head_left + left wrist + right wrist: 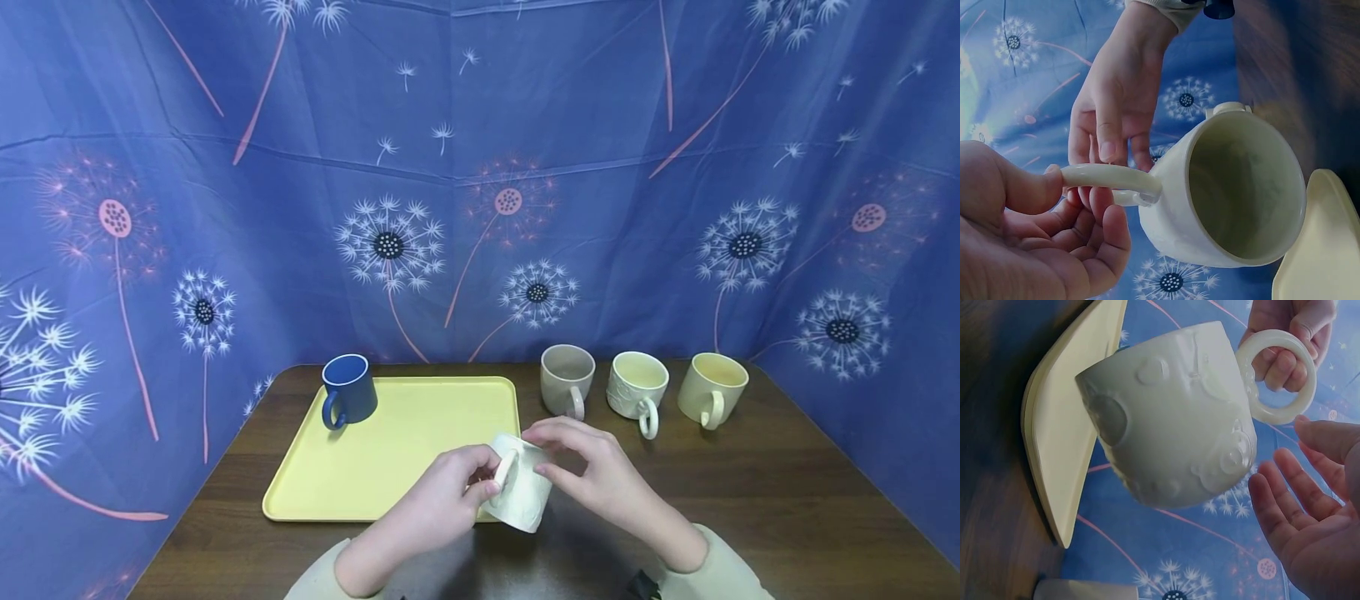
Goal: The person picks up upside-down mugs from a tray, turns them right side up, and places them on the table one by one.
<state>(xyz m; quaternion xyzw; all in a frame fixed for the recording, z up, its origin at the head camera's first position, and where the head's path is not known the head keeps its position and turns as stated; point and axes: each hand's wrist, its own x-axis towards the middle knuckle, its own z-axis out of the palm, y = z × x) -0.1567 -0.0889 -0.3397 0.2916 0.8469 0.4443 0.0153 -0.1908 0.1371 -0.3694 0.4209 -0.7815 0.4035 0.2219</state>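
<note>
A white mug (525,492) with raised relief shapes on its wall is held tilted over the tray's right front corner. My left hand (455,483) pinches its ring-shaped handle (1110,177) between thumb and fingers. In the right wrist view the relief on the mug (1172,419) shows clearly. The left wrist view looks into its hollow inside. My right hand (592,467) is close beside the mug on the right, its fingers loosely bent with the palm (1329,544) bare.
A yellow tray (405,450) lies on the wooden table (787,517), with a blue mug (352,390) at its back left corner. Right of the tray stand a grey-beige mug (558,392), an embossed cream mug (628,400) and a pale yellow mug (697,398). A blue dandelion cloth (615,250) hangs behind.
</note>
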